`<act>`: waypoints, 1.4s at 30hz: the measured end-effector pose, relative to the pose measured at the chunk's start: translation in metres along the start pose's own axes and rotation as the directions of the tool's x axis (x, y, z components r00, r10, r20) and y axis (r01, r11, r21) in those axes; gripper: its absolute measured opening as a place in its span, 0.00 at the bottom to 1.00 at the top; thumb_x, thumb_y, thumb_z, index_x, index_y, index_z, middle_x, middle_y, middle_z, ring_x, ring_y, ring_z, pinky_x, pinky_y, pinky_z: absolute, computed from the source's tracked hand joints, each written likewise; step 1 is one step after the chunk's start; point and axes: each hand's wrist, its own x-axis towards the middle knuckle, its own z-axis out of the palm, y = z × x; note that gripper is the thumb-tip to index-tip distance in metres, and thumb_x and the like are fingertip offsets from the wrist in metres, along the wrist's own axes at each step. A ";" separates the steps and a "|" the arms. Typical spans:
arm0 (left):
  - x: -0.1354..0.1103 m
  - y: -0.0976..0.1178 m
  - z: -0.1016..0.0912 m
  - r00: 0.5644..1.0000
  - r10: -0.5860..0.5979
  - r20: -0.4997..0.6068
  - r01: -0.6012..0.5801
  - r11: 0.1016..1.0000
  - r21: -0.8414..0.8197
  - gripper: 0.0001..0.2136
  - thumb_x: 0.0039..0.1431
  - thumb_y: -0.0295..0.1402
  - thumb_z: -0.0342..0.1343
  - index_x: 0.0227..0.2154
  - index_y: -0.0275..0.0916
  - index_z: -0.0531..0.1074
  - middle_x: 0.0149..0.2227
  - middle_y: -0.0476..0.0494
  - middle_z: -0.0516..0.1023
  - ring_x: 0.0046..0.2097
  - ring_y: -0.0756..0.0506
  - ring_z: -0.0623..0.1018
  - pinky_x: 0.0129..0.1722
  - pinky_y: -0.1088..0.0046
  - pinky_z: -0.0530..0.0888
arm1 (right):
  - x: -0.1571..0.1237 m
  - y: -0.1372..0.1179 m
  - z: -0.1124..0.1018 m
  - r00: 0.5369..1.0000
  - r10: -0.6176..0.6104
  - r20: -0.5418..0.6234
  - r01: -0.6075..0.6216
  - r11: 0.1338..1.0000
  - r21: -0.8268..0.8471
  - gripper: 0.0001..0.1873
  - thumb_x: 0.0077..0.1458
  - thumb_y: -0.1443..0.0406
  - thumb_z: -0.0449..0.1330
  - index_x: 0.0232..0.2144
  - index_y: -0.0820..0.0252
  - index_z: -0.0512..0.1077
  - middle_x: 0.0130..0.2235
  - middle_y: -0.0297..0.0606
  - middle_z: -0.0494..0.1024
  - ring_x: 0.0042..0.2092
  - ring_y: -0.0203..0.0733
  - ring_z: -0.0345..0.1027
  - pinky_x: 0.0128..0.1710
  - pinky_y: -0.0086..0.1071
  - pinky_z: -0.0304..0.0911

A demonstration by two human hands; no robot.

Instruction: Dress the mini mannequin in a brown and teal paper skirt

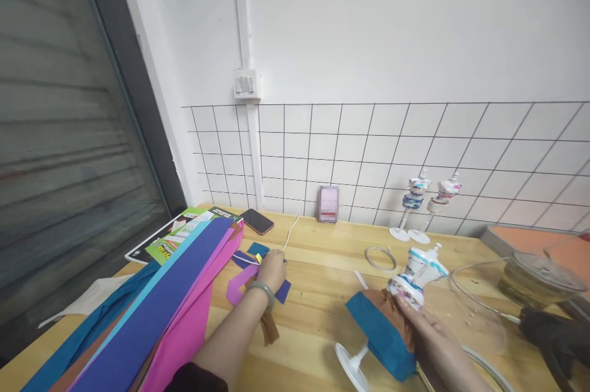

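Observation:
In my right hand (431, 337) is a small dress form (417, 266) on a white stand, tilted over the table. Its bodice is white with blue and purple patches, and below the waist hangs a skirt of brown and teal cloth (385, 337). My left hand (273, 270), with a bangle on the wrist, reaches down onto a pile of cloth scraps (237, 284) in purple, blue, teal and brown. Its fingers are curled and partly hidden; what they grip I cannot make out. A small yellow piece (259, 258) and a white cord (290, 233) lie beside it.
Long strips of coloured cloth (152, 312) cover the left side over some booklets (177, 235). A phone (257, 221) lies behind. Two more dress forms (410, 203) stand near the wall grid. On the right are a coiled cord (380, 258), a clear round container (541, 278) and an orange-topped box (534, 244).

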 end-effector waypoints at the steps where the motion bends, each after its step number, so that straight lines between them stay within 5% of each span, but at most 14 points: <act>1: -0.001 -0.003 -0.002 1.000 -0.002 -0.005 0.002 1.000 -0.027 0.08 0.47 0.21 0.48 0.29 0.34 0.71 0.37 0.37 0.74 0.45 0.43 0.70 0.46 0.69 0.62 | -0.001 0.000 0.001 1.000 0.008 0.012 -0.008 1.000 -0.009 0.15 0.44 0.55 0.60 0.35 0.53 0.75 0.38 0.35 0.78 0.42 0.44 0.69 0.38 0.30 0.65; 6: -0.008 -0.012 -0.020 0.998 -0.008 -0.069 -0.008 0.975 -0.222 0.09 0.44 0.20 0.50 0.25 0.36 0.72 0.34 0.40 0.76 0.43 0.44 0.72 0.45 0.71 0.64 | -0.008 0.003 0.004 0.998 0.052 0.035 -0.051 0.998 -0.034 0.17 0.43 0.54 0.60 0.34 0.55 0.75 0.38 0.36 0.78 0.42 0.46 0.69 0.40 0.33 0.64; 11: -0.026 -0.021 -0.065 0.984 -0.082 -0.156 -0.001 0.884 -0.467 0.13 0.55 0.33 0.45 0.40 0.34 0.68 0.41 0.39 0.74 0.42 0.47 0.73 0.40 0.72 0.69 | -0.016 0.009 0.006 0.998 0.060 -0.005 -0.060 0.998 0.030 0.18 0.39 0.54 0.63 0.34 0.56 0.75 0.39 0.37 0.78 0.47 0.48 0.66 0.48 0.36 0.59; 14: -0.046 -0.033 -0.100 0.983 -0.126 -0.130 0.032 0.827 -0.562 0.18 0.57 0.40 0.41 0.43 0.33 0.63 0.37 0.38 0.75 0.35 0.47 0.76 0.30 0.72 0.72 | -0.021 0.012 0.009 0.996 0.081 0.021 -0.082 0.996 0.041 0.19 0.39 0.54 0.63 0.34 0.56 0.76 0.39 0.38 0.78 0.46 0.48 0.66 0.47 0.35 0.60; 18: -0.072 -0.057 -0.128 0.991 -0.134 0.005 0.117 0.848 -0.516 0.16 0.52 0.42 0.46 0.34 0.32 0.68 0.28 0.41 0.76 0.25 0.48 0.75 0.20 0.76 0.68 | -0.027 0.015 0.017 0.994 0.091 0.062 -0.093 0.995 0.022 0.19 0.38 0.54 0.63 0.33 0.57 0.76 0.37 0.38 0.78 0.44 0.49 0.68 0.46 0.36 0.61; 21: -0.083 -0.075 -0.127 0.991 -0.123 0.059 0.135 0.933 -0.333 0.15 0.51 0.40 0.47 0.30 0.33 0.71 0.23 0.45 0.75 0.21 0.48 0.72 0.19 0.74 0.67 | -0.032 0.017 0.025 0.992 0.098 0.080 -0.097 0.995 -0.009 0.18 0.38 0.53 0.63 0.30 0.58 0.76 0.36 0.38 0.79 0.43 0.48 0.68 0.45 0.35 0.61; 24: -0.085 -0.088 -0.114 0.997 -0.075 0.018 0.077 0.968 -0.240 0.12 0.49 0.38 0.49 0.26 0.36 0.73 0.28 0.43 0.77 0.31 0.43 0.75 0.32 0.69 0.69 | -0.034 0.022 0.030 0.989 0.096 0.109 -0.095 0.995 -0.017 0.17 0.39 0.54 0.62 0.30 0.58 0.76 0.36 0.38 0.79 0.42 0.47 0.69 0.44 0.34 0.62; 27: -0.083 -0.096 -0.101 0.999 -0.035 -0.035 0.029 0.984 -0.174 0.15 0.47 0.34 0.52 0.39 0.39 0.71 0.41 0.41 0.75 0.45 0.40 0.71 0.46 0.66 0.63 | -0.036 0.026 0.030 0.986 0.106 0.126 -0.107 0.994 0.005 0.17 0.40 0.54 0.62 0.32 0.57 0.76 0.35 0.37 0.79 0.41 0.46 0.69 0.43 0.34 0.62; 35: -0.100 -0.092 -0.094 0.947 0.216 -0.238 -0.137 0.941 0.309 0.28 0.49 0.32 0.53 0.54 0.43 0.54 0.51 0.42 0.64 0.54 0.41 0.60 0.50 0.63 0.59 | -0.037 0.029 0.023 0.988 0.099 0.116 -0.107 0.992 0.070 0.15 0.41 0.56 0.62 0.31 0.57 0.76 0.39 0.36 0.78 0.47 0.46 0.66 0.47 0.33 0.59; 38: -0.122 -0.084 -0.097 0.938 0.281 -0.201 -0.180 0.894 0.409 0.21 0.50 0.33 0.52 0.49 0.44 0.61 0.49 0.42 0.64 0.53 0.40 0.60 0.49 0.62 0.60 | -0.035 0.032 0.021 0.987 0.115 0.115 -0.124 0.989 0.075 0.15 0.40 0.55 0.62 0.30 0.56 0.76 0.40 0.36 0.78 0.48 0.47 0.65 0.49 0.34 0.58; 42: -0.147 -0.079 -0.096 0.974 0.206 -0.096 -0.147 0.893 0.425 0.11 0.53 0.37 0.49 0.38 0.42 0.68 0.40 0.43 0.70 0.46 0.41 0.67 0.44 0.63 0.64 | -0.031 0.038 0.023 0.987 0.126 0.101 -0.133 0.989 0.065 0.15 0.38 0.55 0.63 0.30 0.54 0.76 0.39 0.35 0.78 0.48 0.46 0.65 0.49 0.34 0.57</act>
